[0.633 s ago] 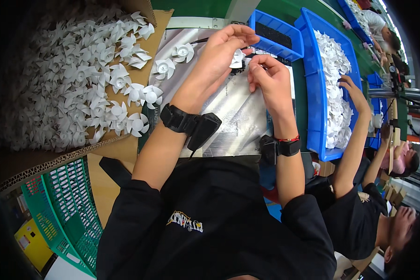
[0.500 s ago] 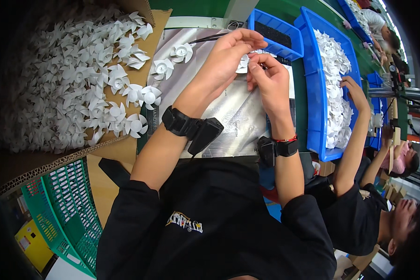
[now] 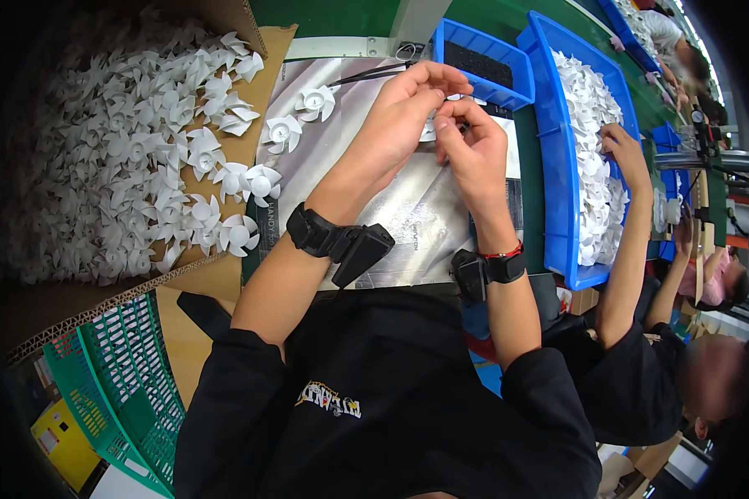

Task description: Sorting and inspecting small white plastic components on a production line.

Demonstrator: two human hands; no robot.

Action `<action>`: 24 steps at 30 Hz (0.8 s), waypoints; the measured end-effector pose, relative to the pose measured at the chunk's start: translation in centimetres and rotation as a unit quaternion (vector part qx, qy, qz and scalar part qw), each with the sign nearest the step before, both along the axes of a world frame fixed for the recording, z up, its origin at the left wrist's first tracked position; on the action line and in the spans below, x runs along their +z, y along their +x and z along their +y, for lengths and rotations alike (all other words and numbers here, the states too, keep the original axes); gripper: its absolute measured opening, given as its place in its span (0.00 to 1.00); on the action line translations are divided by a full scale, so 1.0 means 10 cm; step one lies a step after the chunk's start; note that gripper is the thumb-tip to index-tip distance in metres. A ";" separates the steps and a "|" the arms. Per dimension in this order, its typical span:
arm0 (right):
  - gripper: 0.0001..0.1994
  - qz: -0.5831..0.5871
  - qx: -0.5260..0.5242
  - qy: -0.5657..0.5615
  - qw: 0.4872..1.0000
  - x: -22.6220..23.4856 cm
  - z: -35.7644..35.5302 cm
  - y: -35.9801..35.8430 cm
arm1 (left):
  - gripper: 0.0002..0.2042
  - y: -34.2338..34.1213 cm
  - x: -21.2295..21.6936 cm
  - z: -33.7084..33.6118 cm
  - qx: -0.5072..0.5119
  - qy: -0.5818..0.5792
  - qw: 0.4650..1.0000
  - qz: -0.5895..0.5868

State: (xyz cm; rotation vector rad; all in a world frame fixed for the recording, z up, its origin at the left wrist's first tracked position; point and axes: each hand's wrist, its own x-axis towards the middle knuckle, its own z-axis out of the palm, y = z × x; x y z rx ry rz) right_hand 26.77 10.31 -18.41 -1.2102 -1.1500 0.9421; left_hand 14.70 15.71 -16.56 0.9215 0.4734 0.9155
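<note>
Over the silvery work surface (image 3: 408, 220), both of my hands meet at a white fan wheel (image 3: 429, 131), which is mostly covered by fingers. My left hand (image 3: 408, 108) curls around its far left side. Close against it, my right hand (image 3: 477, 150) has thumb and forefinger pinched together; whatever small thing lies between them is hidden. To the left of my left hand rest two loose white fan wheels (image 3: 284, 133) and thin black strips (image 3: 366, 75).
A cardboard box (image 3: 154, 283) heaped with white fan wheels stands at left. Beyond my hands sits a blue bin (image 3: 514, 58) of small black parts. At right, a co-worker's hand (image 3: 628, 154) reaches into a long blue bin (image 3: 558, 166) of white wheels. A green basket (image 3: 112, 374) is lower left.
My hands stay together around the fan wheel, with slight finger shifts. The view has tilted a little, and the co-worker's hand has moved slightly over the long bin.
</note>
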 end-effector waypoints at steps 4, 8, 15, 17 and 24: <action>0.03 -0.061 -0.040 0.044 0.996 -0.01 0.00 0.05 | 0.10 0.08 -0.04 0.01 -0.002 0.021 1.000 0.001; 0.04 -0.100 -0.037 0.091 0.990 -0.07 0.02 0.00 | 0.09 0.07 -0.06 0.01 0.025 0.008 1.000 0.011; 0.03 -0.029 -0.013 0.077 0.997 -0.09 -0.04 0.03 | 0.07 0.05 -0.07 -0.01 0.014 -0.024 1.000 -0.002; 0.03 -0.032 -0.022 0.081 0.996 -0.06 -0.05 0.03 | 0.07 0.07 -0.07 -0.02 0.000 -0.023 1.000 -0.017; 0.06 -0.067 -0.066 0.131 0.987 -0.07 -0.01 -0.04 | 0.07 0.07 -0.09 -0.01 0.036 -0.014 0.999 0.019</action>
